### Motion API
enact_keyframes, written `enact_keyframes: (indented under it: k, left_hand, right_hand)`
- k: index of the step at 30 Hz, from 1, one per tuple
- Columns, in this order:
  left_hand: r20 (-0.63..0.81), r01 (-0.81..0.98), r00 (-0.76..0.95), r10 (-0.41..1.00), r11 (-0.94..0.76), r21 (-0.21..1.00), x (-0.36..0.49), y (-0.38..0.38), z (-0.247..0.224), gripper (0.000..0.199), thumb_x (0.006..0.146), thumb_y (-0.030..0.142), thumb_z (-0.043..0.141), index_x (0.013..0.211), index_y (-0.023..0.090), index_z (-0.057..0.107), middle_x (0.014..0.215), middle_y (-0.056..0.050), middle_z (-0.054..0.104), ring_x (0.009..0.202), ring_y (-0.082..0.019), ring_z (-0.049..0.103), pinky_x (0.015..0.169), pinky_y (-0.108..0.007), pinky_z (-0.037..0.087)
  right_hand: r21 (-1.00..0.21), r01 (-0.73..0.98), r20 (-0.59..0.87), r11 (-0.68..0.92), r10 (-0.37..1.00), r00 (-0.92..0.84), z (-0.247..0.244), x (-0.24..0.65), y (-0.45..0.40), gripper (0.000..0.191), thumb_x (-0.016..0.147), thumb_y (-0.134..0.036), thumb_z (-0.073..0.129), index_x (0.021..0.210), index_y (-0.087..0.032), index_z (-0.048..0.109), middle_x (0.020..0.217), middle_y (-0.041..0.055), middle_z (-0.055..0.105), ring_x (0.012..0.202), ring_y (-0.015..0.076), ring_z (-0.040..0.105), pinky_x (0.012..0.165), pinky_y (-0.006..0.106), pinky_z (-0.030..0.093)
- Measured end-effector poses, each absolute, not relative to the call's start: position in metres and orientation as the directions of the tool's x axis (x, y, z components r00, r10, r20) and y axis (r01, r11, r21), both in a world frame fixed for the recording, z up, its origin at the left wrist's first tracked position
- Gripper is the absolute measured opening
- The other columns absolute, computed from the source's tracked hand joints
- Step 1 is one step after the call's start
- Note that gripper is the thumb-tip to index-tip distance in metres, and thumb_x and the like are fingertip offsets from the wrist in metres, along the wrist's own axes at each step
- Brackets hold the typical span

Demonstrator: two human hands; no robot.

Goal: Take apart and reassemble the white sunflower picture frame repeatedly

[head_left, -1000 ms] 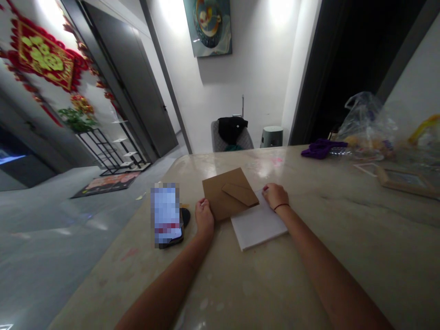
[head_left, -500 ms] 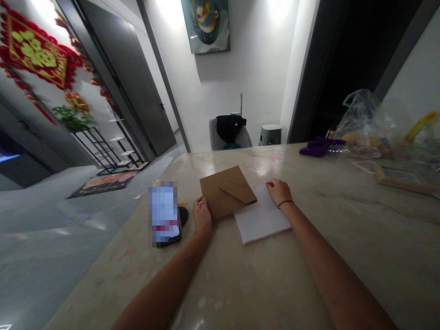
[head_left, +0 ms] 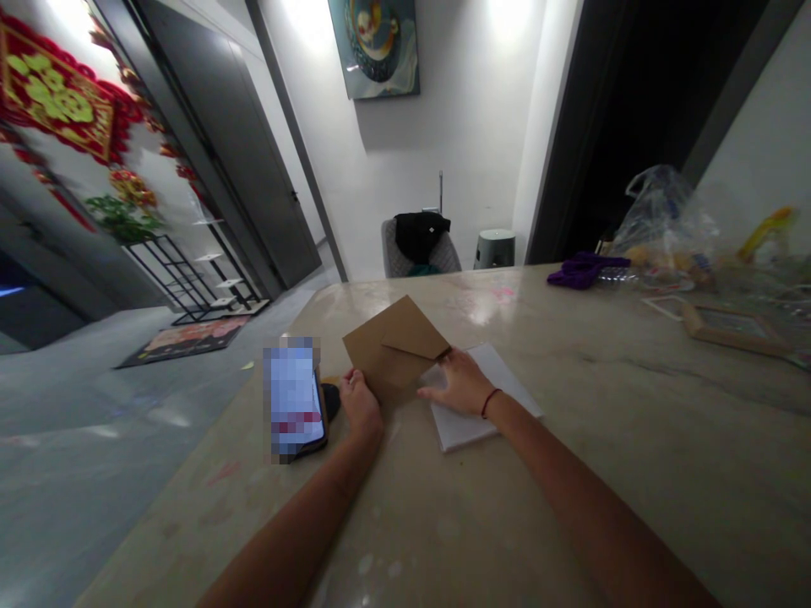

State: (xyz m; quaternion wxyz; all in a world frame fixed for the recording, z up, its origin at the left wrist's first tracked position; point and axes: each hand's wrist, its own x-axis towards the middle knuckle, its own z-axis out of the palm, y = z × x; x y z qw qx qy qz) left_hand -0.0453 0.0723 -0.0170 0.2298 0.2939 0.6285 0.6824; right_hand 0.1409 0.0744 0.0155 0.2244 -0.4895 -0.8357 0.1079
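Note:
A brown paper envelope (head_left: 396, 342) with a pointed flap is held tilted above the table (head_left: 393, 523). My left hand (head_left: 361, 404) grips its lower left edge, fingers closed on it. At the envelope's right corner is my right hand (head_left: 461, 384), its fingertips touching the edge and its thumb spread apart below. Under the right hand lies a stack of white paper (head_left: 507, 384), partly covered by the hand and wrist. A phone (head_left: 292, 401) with a lit, blurred screen stands tilted left of my left hand.
A dark round object (head_left: 330, 401) sits beside the phone. Toward the right are a purple cloth (head_left: 579, 270), a clear plastic bag (head_left: 662, 228) and a wooden frame (head_left: 735, 329). Behind the table stands a grey chair (head_left: 391, 253) with black clothing on it.
My right hand has moved left from the white paper to the envelope's right corner, its fingers spreading. The envelope has shifted left and turned somewhat, with my left hand still on it.

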Motion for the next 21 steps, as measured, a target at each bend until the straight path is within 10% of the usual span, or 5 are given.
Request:
enact_keyframes:
  k: [21]
  left_hand:
    - [0.02,-0.028,-0.75,0.662,-0.062,0.998,-0.041,0.071,-0.011,0.01,0.08,0.024,0.044,0.084,0.02,0.052,0.082,-0.002,0.057,0.078,-0.014,0.056,0.077,-0.029,0.046]
  right_hand:
    - [-0.365,0.816,0.209,0.449,0.893,-0.398,-0.005,0.142,0.078,0.043,0.082,-0.044,0.047,0.12,-0.022,0.047,0.128,0.01,0.047,0.125,0.027,0.03,0.101,0.049,0.019]
